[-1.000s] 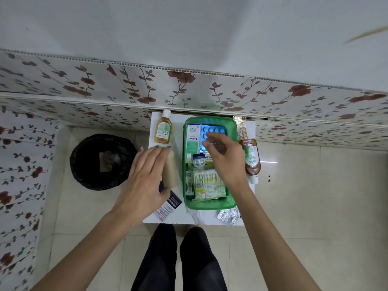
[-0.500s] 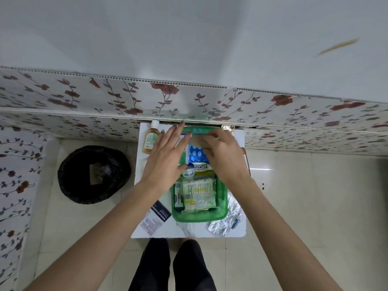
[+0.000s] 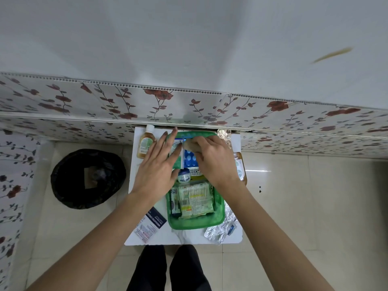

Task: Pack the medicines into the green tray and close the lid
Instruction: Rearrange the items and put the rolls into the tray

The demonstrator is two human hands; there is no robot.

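Head view: my right hand [image 3: 214,158] pinches a tan bandage roll [image 3: 190,146] over the far end of the green tray [image 3: 196,222], on the small white table [image 3: 189,238]. My left hand [image 3: 157,169], fingers spread and gripping nothing, rests at the tray's left rim, likely steadying it.

Beneath our hands we are seeing a green tray [image 3: 196,222] on a white surface [image 3: 184,238]. Between the hands a blue blister pack [image 3: 190,159] is showing pale dots. Left of them, an amber bottle [image 3: 144,143] and black bin [image 3: 88,178].
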